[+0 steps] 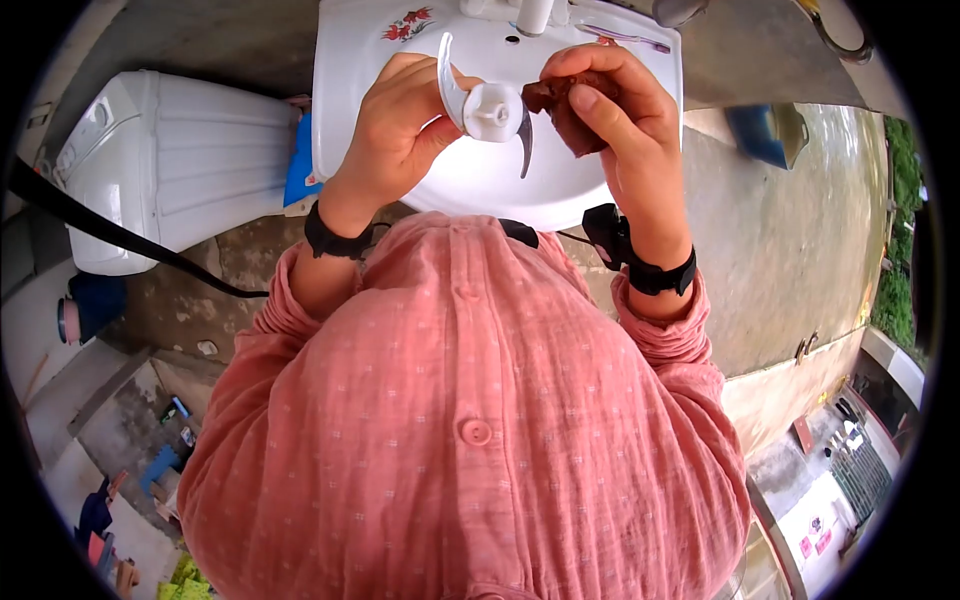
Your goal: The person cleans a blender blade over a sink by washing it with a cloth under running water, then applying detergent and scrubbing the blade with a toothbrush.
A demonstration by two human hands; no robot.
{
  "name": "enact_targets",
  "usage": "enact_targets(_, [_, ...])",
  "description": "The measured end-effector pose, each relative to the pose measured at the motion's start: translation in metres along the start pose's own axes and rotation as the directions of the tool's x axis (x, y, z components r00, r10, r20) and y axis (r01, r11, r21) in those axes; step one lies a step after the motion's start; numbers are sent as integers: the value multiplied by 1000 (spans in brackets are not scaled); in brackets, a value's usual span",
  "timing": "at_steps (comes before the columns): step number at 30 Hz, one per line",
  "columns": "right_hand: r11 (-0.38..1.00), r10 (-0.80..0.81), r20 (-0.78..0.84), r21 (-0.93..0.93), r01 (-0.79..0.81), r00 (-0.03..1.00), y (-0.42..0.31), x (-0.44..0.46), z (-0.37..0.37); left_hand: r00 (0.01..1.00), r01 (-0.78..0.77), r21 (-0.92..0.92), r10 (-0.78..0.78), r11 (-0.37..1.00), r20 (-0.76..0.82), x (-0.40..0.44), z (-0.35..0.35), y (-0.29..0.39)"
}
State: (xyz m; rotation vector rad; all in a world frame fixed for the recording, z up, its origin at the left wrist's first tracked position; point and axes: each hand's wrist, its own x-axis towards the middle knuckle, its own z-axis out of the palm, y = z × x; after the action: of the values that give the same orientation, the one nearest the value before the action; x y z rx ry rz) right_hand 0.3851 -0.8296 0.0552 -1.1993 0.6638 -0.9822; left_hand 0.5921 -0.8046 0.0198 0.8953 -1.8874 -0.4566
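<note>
- White plastic and metal make up the blade (pixel 493 112): a round hub with two curved wings, held above the sink (pixel 331 125) between two bare hands.
- Left hand (pixel 398 125): to the left of the hub, thumb and fingers clamped on the blade; some fingertips are hidden behind it.
- Right hand (pixel 632 115): to the right, thumb and fingers pinched together on a crumpled red-brown wad (pixel 574 122). Its material is hard to tell.
- Between the hands: the blade lies just left of the wad and of the right fingers. Its long axis slants from far left to near right, the far wing rising beside the left hand, the near wing curving below the wad's left edge. The left hand is nearer, being on the blade; whether the wad touches the hub cannot be told.
- Far side of the sink: a white tap (pixel 536 16) in the middle, a toothbrush (pixel 625 39) on the right, a red flower print (pixel 408 23) on the left.
- Around: a pale washer (pixel 195 150) stands left of the sink; a pink shirt (pixel 440 340) fills the near side.
</note>
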Motion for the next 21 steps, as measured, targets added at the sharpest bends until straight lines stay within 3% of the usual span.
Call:
enact_targets(2, [995,97,43,-1,-97,994,-12,-2,9,1000,5,-3,-4,1000,24,1,1,2])
enact_targets(5, [967,65,81,-253,-43,995,-13,-4,21,997,1,18,-2,1000,72,0,4,7])
enact_targets(8, [968,189,37,-173,-180,981,-12,-3,20,999,31,23,-31,999,31,-3,7,9])
enact_targets(11, [946,251,39,-220,-236,967,-13,-3,20,1000,-17,93,19,996,-20,-5,5,10])
enact_targets(13, [943,270,34,-209,-257,962,-16,-3,23,992,23,113,-37,993,121,-1,-1,13])
enact_targets(14, [940,289,31,-198,-278,957,-17,-3,24,992,25,114,-38,993,120,2,-1,18])
enact_targets(16, [942,242,3,-241,-234,970,-14,-5,23,991,135,91,-134,987,-16,10,0,27])
enact_targets(17, [940,190,-29,-282,-191,981,-13,-5,22,974,215,-99,-220,972,-45,7,-2,24])
enact_targets(18, [940,192,-25,-283,-191,981,-14,-6,21,974,217,-97,-222,971,-48,5,-6,25])
enact_targets(19, [942,172,-38,-286,-176,984,-14,-6,20,928,355,-357,-373,864,18,2,-11,28])
enact_targets(20, [943,152,-51,-290,-160,987,-15,-7,19,863,463,-578,-490,672,122,0,-14,31])
enact_targets(21, [940,154,-52,-300,-162,987,-16,-8,19,840,508,-606,-507,612,193,3,-18,35])
